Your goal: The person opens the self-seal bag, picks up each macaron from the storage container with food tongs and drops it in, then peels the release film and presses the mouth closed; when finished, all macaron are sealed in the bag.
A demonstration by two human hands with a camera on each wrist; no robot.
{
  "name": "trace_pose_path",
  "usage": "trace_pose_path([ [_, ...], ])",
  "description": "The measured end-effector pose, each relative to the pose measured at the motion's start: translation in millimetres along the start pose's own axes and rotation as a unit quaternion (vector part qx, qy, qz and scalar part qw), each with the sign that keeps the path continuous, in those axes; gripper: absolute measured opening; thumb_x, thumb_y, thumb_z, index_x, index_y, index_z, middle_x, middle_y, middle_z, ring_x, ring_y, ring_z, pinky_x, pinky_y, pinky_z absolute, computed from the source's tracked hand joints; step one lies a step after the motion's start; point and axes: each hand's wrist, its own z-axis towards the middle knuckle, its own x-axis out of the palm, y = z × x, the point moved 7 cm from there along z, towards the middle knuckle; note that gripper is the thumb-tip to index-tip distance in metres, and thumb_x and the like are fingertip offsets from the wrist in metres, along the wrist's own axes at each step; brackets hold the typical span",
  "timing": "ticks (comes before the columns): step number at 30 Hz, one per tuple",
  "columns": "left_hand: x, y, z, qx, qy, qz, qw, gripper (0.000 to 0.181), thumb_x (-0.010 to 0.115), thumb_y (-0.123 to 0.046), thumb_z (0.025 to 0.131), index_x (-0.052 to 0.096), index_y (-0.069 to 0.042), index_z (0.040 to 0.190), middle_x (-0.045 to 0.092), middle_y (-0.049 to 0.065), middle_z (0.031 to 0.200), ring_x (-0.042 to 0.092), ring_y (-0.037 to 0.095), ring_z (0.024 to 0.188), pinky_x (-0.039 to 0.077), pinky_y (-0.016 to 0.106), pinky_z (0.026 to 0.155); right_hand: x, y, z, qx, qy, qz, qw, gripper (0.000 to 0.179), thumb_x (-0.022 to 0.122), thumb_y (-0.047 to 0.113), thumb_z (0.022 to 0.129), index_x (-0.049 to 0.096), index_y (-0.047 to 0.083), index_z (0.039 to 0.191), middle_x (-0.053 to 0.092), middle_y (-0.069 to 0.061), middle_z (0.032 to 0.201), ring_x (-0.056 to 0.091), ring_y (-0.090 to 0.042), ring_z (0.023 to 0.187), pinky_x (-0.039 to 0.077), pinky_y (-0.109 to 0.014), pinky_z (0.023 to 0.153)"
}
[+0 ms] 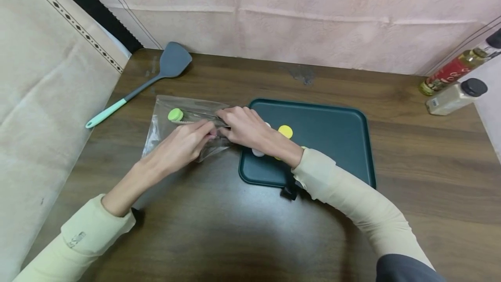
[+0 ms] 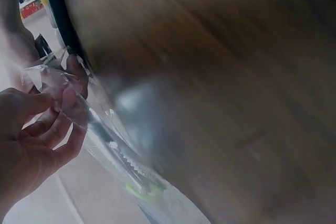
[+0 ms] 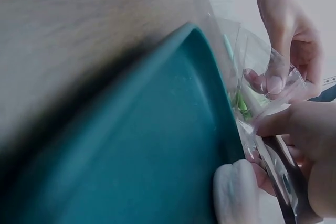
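On the table lies a clear plastic bag point(image 1: 203, 107). Inside it is a long metal utensil point(image 3: 281, 174) with a bright green end point(image 1: 175, 114); its exact kind is hard to tell. One stretch of it looks serrated in the left wrist view. My left hand point(image 1: 185, 142) pinches the film near the bag's right end. Facing it, my right hand point(image 1: 250, 127) grips the utensil's other end, with bag film under the thumb. The dark teal tray point(image 1: 332, 142) lies just right of the bag, under my right forearm, with a yellow round piece point(image 1: 285, 132) and whitish pieces point(image 3: 236, 192).
A grey spatula point(image 1: 174, 60) with a mint handle lies at the back left. At the far right stand a red-labelled bottle point(image 1: 450, 73) and a jar point(image 1: 448, 99) with a black lid. Pale cloth point(image 1: 274, 25) hangs along the back edge.
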Motion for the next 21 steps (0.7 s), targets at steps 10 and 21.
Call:
trace_pose_path([
  [10, -2.0, 2.8, -1.0, -0.018, 0.007, 0.016, 0.9997, 0.005, 0.068, 0.002, 0.106, 0.067, -0.001, 0.102, 0.063, 0.008, 0.092, 0.057, 0.017, 0.073, 0.052, 0.035, 0.063, 0.2, 3.9, 2.2, 0.007, 0.007, -0.020, 0.9997, 0.019, 0.067, 0.014, 0.110, 0.072, 0.001, 0.122, 0.064, -0.008, 0.085, 0.047, -0.013, 0.057, 0.031, -0.023, 0.050],
  [21, -4.8, 5.3, 1.1, -0.040, -0.003, 0.015, 0.9991, 0.002, 0.070, 0.002, 0.105, 0.068, 0.002, 0.104, 0.071, 0.014, 0.096, 0.062, 0.019, 0.075, 0.058, 0.037, 0.066, -25.5, -10.6, -32.9, 0.038, 0.030, -0.007, 0.9988, 0.046, 0.074, 0.026, 0.108, 0.066, 0.002, 0.147, 0.078, -0.014, 0.126, 0.064, -0.016, 0.068, 0.046, -0.027, 0.056],
])
